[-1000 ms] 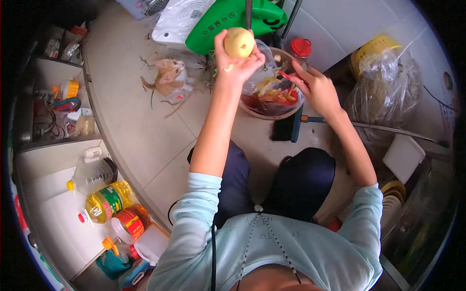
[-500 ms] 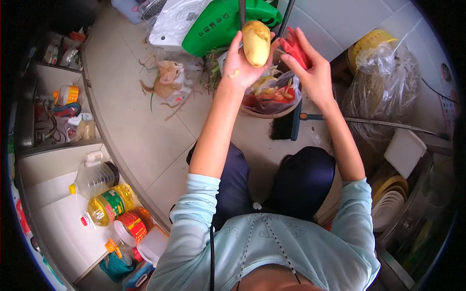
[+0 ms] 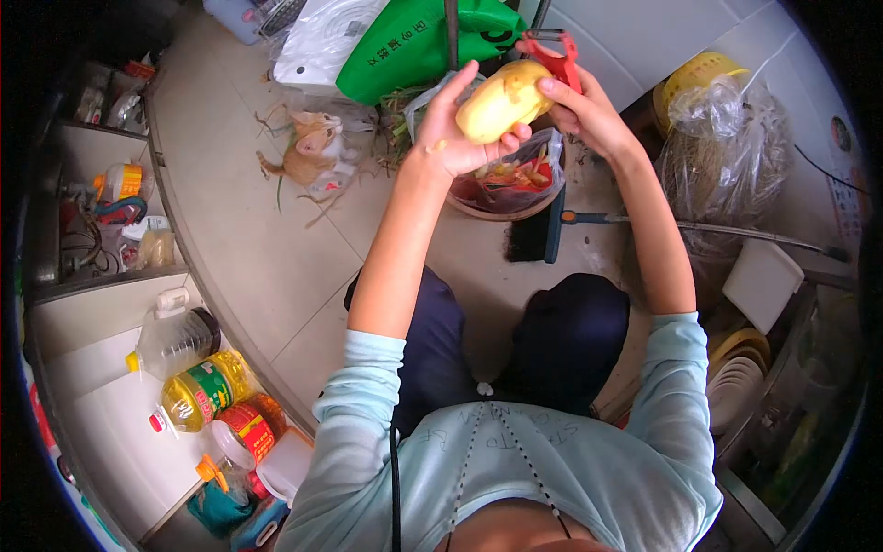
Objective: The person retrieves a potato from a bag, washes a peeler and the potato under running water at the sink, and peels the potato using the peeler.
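A mostly peeled yellow potato with some brownish skin left on it lies across the palm of my left hand, whose fingertips curl up from underneath. A scrap of peel sticks near that wrist. My right hand grips a red peeler, its metal blade pointing up and away, and the right thumb touches the potato's far right end. Below both hands stands a bin lined with a plastic bag, with peelings and red scraps inside.
An orange and white kitten sits on the floor left of the bin. A broom lies right of it. A green bag is behind. Several bottles fill an open drawer at left; stacked bowls are at right.
The potato has tilted from upright to slanting, its near end now lower left. My right hand has come in to touch it, and the peeler has turned so its blade shows.
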A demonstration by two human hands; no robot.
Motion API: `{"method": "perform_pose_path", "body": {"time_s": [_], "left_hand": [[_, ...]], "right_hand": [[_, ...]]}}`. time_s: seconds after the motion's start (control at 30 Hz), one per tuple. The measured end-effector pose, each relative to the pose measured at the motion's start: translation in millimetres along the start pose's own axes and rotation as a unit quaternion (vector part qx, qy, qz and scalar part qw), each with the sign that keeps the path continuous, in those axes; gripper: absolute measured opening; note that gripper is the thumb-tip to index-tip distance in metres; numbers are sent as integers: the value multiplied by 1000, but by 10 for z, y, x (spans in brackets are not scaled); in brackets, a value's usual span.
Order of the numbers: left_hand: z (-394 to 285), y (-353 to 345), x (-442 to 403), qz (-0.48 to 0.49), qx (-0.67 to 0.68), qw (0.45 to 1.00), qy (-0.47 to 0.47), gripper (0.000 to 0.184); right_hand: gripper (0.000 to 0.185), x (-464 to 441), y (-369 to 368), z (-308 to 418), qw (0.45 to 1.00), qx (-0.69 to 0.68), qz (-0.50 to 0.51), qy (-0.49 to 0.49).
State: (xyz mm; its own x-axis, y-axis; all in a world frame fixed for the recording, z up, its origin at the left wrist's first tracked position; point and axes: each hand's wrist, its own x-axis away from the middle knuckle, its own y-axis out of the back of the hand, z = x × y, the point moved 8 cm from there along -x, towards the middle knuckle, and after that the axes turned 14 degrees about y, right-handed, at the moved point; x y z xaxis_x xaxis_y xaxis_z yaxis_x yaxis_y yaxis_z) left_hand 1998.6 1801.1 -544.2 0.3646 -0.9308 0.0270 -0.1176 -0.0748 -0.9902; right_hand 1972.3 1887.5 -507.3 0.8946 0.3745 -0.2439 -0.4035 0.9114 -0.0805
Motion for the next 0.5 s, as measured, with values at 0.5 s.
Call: {"method": "perform_pose_path", "body": {"time_s": [0.5], "left_hand": [[-421,-84,51,-314,-495,736,-339,45]], "right_hand": [[29,259,-158,-499,882,-351,-275,-153]]}}
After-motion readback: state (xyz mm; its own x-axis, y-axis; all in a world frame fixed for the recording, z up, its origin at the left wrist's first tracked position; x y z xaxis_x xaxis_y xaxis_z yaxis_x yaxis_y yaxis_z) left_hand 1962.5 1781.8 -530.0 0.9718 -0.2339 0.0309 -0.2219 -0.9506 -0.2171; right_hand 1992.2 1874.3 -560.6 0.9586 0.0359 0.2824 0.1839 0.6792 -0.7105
